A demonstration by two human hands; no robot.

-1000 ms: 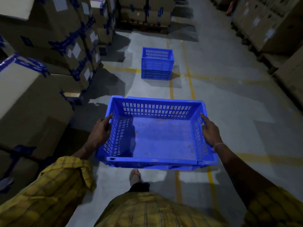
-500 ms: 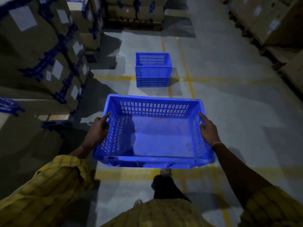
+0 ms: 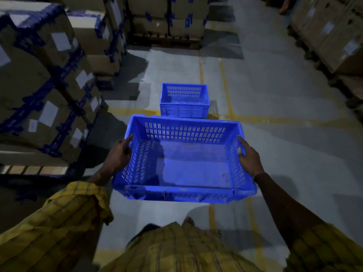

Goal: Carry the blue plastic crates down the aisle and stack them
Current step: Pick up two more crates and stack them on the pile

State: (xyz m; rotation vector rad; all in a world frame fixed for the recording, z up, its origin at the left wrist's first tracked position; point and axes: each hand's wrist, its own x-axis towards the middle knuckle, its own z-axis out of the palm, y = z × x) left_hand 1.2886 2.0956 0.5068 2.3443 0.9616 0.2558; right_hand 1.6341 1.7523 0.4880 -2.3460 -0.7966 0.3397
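Note:
I carry an empty blue plastic crate (image 3: 184,167) at waist height, held level in front of me. My left hand (image 3: 117,156) grips its left wall, fingers curled under the rim and the forefinger laid along the top edge. My right hand (image 3: 248,157) grips the right wall the same way. Just beyond the carried crate's far rim, a second blue crate (image 3: 184,101) stands on the concrete floor by a yellow line; its lower part is hidden by the crate I hold.
Stacked cardboard boxes (image 3: 45,89) with blue tape line the left side of the aisle. More boxes on a pallet (image 3: 167,22) stand at the far end, and others (image 3: 332,32) along the right. Yellow floor lines (image 3: 225,79) run down the aisle.
I have walked forward down the aisle; the crate on the floor is now much closer, right behind the far rim of the carried crate. Both hands keep their grip.

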